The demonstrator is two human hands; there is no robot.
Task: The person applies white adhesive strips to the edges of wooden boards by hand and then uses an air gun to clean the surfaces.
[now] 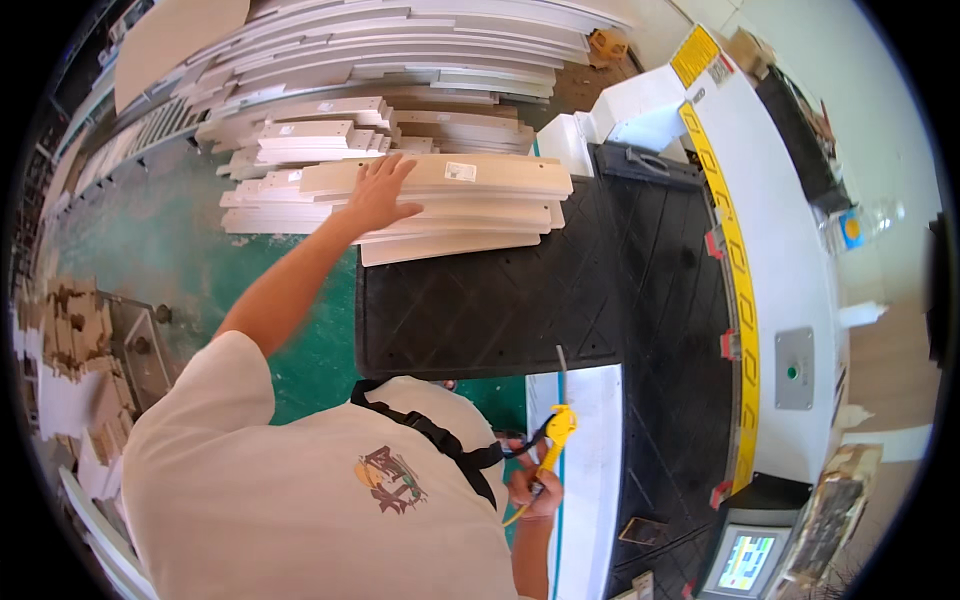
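Note:
My left hand [380, 195], fingers spread, lies at the left part of the top pale board [520, 175], which carries a small white label [461, 172]. Beneath it more pale boards [450, 247] are stacked unevenly on the black ribbed table [480, 310], jutting past its left edge. Close to my body at the lower right, my right hand [538, 492] is closed around the handle of a yellow air blow gun [559, 430]. Its thin metal nozzle points up toward the table's front edge, and a yellow hose [516, 516] trails below the hand.
Long pale boards [400, 45] are piled at the back, with shorter stacks [310, 140] nearer. A white machine with a yellow strip [735, 270] and a screen [745, 562] borders the right. A plastic bottle [865, 226] stands there. Offcuts [85, 330] sit at left.

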